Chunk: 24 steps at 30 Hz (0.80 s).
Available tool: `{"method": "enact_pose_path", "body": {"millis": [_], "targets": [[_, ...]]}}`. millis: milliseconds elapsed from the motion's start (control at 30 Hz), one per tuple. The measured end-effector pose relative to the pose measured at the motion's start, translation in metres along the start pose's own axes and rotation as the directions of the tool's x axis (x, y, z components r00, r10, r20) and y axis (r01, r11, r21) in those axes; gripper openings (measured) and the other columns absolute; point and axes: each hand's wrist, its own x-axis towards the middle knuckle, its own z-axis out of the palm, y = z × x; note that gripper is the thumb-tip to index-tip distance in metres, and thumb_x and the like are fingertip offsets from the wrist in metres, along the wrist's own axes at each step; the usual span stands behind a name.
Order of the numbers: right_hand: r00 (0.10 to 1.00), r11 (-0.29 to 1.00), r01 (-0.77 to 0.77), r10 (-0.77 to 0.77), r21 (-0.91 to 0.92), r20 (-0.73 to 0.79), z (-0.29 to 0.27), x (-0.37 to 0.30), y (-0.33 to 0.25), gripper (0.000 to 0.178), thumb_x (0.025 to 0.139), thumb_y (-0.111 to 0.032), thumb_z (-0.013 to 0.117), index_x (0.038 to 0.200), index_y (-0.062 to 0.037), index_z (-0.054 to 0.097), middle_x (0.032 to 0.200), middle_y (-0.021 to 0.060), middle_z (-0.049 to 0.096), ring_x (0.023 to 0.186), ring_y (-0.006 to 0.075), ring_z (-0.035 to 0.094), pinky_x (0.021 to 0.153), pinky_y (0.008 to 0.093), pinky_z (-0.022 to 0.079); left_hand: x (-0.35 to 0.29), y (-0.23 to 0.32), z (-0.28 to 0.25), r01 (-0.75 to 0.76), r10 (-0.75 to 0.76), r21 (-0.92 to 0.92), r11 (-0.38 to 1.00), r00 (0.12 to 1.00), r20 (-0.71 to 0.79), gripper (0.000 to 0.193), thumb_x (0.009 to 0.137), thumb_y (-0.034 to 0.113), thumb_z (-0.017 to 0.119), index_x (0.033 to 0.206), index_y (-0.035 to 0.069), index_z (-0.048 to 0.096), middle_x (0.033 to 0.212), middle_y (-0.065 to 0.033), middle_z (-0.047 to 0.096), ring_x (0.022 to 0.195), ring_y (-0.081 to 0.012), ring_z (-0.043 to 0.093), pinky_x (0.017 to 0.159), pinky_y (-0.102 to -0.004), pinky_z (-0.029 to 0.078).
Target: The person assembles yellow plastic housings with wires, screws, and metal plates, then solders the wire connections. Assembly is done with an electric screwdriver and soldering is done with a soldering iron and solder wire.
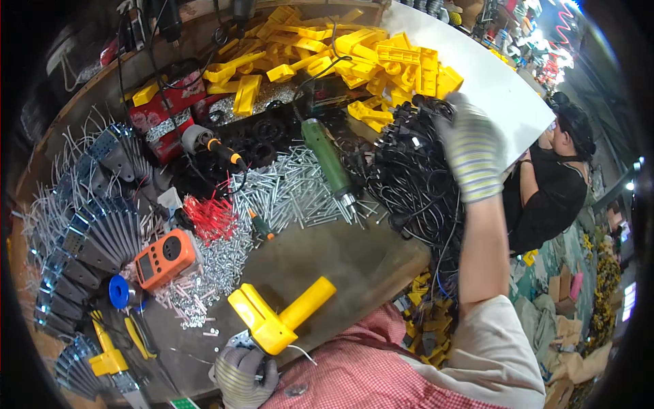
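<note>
Yellow plastic housing (pixel 274 330) juts forward from the gloved left hand (pixel 244 376).

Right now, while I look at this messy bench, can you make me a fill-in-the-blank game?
1. The left hand holds a plastic piece coloured ____.
2. The blurred hand beside the black cables is the person's ____ hand.
3. The power tool by the long silver screws has a ____ body.
4. The meter with a round socket is ____.

Missing words: yellow; right; green; orange.
</note>
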Motion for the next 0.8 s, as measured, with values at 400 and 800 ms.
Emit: {"method": "enact_pose_path", "body": {"millis": [400,800], "targets": [[0.913,0.718,0.177,-0.375,0.673,0.16,-0.059,0.037,0.008,0.047,0.093,-0.019,0.07,0.139,-0.0073,0.07,0.082,-0.001,0.063,0.075,0.0099,0.059,0.071,0.0302,0.049,0.017,-0.012,-0.045,0.235,-0.283,0.229,0.945,0.938,0.201,0.068,0.063,0.028,0.095,0.123,0.008,0.071,0.119,-0.0178,0.063,0.114,-0.0423,0.058,0.101,-0.055,0.048],[0.806,0.893,0.316,-0.431,0.32,0.406,0.11,-0.048,-0.222,0.034,0.09,-0.011,0.069,0.123,-0.0075,0.062,0.109,0.0258,0.075,0.11,0.0454,0.072,0.095,0.0551,0.057,-0.003,-0.037,-0.053,-0.242,0.175,0.279,0.929,0.954,0.245,0.024,0.077,0.024,0.082,0.098,0.014,0.079,0.081,-0.0008,0.065,0.077,-0.0249,0.066,0.067,-0.041,0.055]]}}
